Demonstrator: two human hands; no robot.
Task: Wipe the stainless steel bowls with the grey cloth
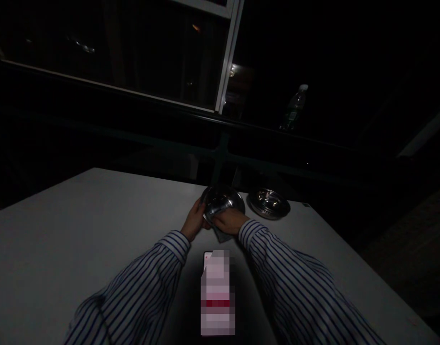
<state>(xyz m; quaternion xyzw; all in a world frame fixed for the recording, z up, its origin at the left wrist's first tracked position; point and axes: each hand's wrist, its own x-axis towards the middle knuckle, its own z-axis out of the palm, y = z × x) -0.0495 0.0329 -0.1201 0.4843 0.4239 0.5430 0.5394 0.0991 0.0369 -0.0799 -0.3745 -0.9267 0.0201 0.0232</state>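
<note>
A shiny metal bowl [220, 195] is tilted toward me near the far edge of the table. My left hand [195, 220] grips its left rim, fingers closed round the edge. Inside the near rim, my right hand [231, 220] presses a grey cloth [221, 235] against the metal, and a corner of the cloth hangs below the hand. The right fingertips are partly hidden by the cloth and the bowl. Just to the right sits a stack of similar metal bowls [269, 203], untouched by either hand.
The white table [79, 225] spreads under both arms. A lit phone [207, 256], mostly blurred out, lies close to me between the forearms. Beyond the table, a clear plastic bottle [295, 108] with a white cap stands by a dark window [220, 91]. The room is dim.
</note>
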